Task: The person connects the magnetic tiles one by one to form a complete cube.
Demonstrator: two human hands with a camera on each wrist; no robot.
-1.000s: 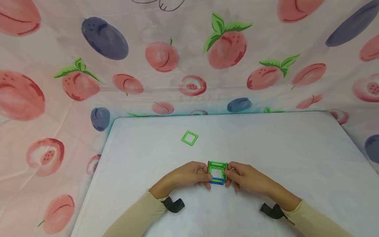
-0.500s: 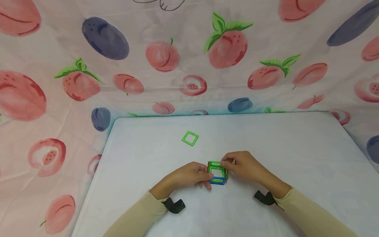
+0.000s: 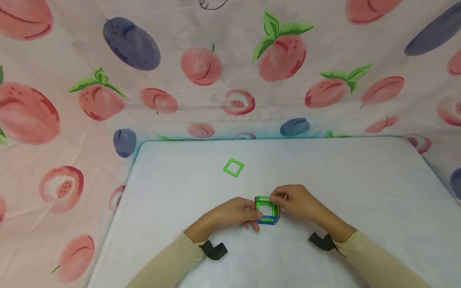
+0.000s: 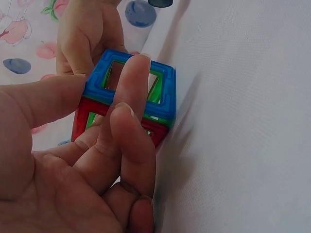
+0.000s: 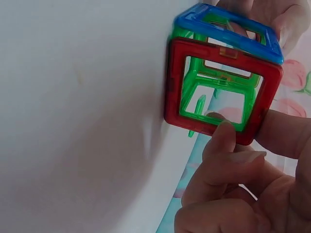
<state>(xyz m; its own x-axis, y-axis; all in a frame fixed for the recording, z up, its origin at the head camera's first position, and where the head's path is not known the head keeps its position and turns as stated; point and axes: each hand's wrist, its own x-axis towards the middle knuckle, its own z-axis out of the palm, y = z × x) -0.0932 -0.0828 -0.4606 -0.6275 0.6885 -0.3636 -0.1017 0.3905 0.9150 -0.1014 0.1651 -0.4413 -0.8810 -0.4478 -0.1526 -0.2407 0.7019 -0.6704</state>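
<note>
A small box of magnetic building tiles [image 3: 275, 209] stands on the white table between the two hands. It has a blue tile [image 4: 168, 87] on the near side, red tiles on the left and right sides, and green ones behind. My left hand [image 3: 234, 213] grips the near left corner, thumb at the upper edge and fingers across the blue and red sides. At the far right corner, my right hand [image 3: 297, 201] pinches the box, a fingertip at the edge of the red tile [image 5: 176, 80]. A loose green square tile [image 3: 229, 173] lies flat beyond the box.
The white table [image 3: 173, 172] runs back to a hanging cloth [image 3: 201, 36] printed with peaches and plums. Cloth also hangs along the left side. A black curved piece [image 3: 214, 250] is fixed at the left wrist, and a similar black piece [image 3: 321, 241] at the right.
My right hand has shifted from the box's right side up to its far right corner. The left hand keeps its grip, and the box stays put while the head view shifts slightly.
</note>
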